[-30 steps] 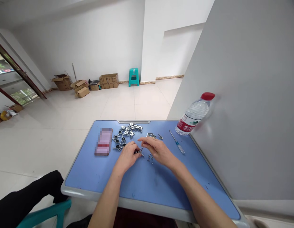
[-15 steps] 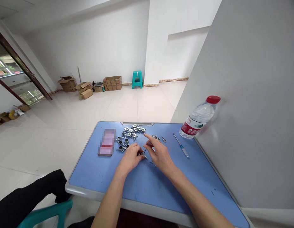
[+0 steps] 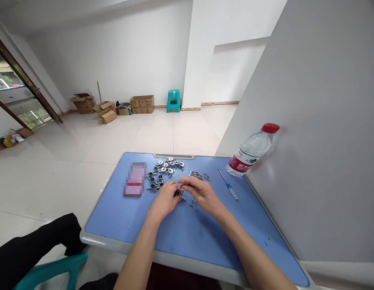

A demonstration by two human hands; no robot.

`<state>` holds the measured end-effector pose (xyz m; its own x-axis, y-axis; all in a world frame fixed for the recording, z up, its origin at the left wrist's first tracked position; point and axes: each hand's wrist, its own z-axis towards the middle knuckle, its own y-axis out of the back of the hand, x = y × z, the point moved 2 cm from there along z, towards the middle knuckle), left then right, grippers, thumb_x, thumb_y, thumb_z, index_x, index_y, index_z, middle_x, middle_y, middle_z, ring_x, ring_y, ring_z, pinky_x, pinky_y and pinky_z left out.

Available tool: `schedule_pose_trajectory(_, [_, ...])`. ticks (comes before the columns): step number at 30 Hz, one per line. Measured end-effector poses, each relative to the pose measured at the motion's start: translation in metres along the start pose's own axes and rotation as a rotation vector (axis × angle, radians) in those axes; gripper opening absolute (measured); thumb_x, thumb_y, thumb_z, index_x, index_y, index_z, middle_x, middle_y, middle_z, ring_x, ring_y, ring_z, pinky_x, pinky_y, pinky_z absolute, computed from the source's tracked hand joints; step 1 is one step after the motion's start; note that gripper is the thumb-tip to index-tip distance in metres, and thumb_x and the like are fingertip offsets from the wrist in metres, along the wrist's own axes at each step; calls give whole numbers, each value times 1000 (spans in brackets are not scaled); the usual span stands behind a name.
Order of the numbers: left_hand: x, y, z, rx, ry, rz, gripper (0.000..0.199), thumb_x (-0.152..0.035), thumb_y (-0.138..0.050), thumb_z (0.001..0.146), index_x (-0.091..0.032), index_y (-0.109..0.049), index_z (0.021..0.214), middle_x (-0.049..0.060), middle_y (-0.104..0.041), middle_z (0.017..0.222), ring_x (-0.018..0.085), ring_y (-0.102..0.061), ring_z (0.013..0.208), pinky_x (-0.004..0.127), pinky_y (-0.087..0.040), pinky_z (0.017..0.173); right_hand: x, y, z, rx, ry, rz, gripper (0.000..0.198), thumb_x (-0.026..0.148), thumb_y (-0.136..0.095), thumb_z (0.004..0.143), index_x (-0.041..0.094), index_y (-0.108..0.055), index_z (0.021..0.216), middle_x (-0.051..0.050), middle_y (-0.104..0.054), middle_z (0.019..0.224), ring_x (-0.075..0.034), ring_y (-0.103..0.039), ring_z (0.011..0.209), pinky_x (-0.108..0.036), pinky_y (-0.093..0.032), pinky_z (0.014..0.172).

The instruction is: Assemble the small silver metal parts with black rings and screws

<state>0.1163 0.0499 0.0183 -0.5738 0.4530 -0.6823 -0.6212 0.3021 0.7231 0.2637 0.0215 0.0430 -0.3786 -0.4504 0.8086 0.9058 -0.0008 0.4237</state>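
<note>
Over the middle of the blue table [image 3: 180, 237], my left hand [image 3: 165, 199] is closed on a small metal fitting [image 3: 182, 195] with a thin shank sticking out. My right hand [image 3: 200, 193] meets it from the right, thumb and forefinger pinched at the fitting; whatever they hold is too small to make out. Just right of the fitting lie several small screws [image 3: 193, 202]. Behind my hands are metal fittings with black round parts [image 3: 152, 179] and silver plate-like fittings [image 3: 170, 164]. U-shaped metal pieces [image 3: 195, 175] lie beyond my right hand.
A screwdriver [image 3: 228, 184] and a water bottle [image 3: 250, 151] are on the right, the bottle near the grey panel. A pixelated pinkish object [image 3: 135, 179] lies left. Cardboard boxes [image 3: 142, 104] and a green stool [image 3: 174, 100] stand by the wall. A person's black-clad leg [image 3: 38, 241] shows left.
My right hand has moved left to the fitting, its fingers closing into a pinch. The screws and U-shaped pieces show more now. My left hand stays about where it was.
</note>
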Motion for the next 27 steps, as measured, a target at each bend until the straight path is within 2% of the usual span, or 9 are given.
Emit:
schedule_pose_trajectory(4, [-1,1,0,16,-8,10,16,-11,-63,79,-21,-65,91,3,-62,97,21,-57,96,31,-45,83,-2,5,0,54,7,14,22,28,-47,93,23,-66,103,-4,-72,92,-20,-65,87,-34,-51,80])
schedule_pose_trajectory(9, [-2,2,-2,-3,14,102,6,-15,-62,81,-19,-65,82,3,-61,91,22,-58,92,32,-45,80,-4,7,-2,-40,3,-138,28,28,-43,94,23,-60,115,-6,-70,94,-18,-63,81,-33,-51,76])
schedule_pose_trajectory(16, [-5,1,-3,-1,70,109,9,-15,-59,83,-20,-65,87,2,-61,92,18,-60,81,30,-45,74,-3,3,-2,-138,119,-270,22,28,-49,94,23,-64,110,-7,-64,95,-16,-59,69,-32,-51,69])
schedule_pose_trajectory(23, [-9,-4,-8,-52,89,133,14,-8,-54,81,-19,-62,84,3,-59,91,17,-59,81,28,-45,73,-4,-3,-2,-179,108,-188,23,27,-50,93,24,-66,108,-4,-60,82,-17,-59,72,-30,-50,68])
schedule_pose_trajectory(27, [-6,-6,-9,-80,63,66,16,-6,-53,80,-19,-62,85,2,-56,87,16,-57,80,27,-44,73,0,-1,-3,-187,72,-167,15,27,-52,91,23,-66,95,-2,-60,76,-16,-57,69,-29,-48,66])
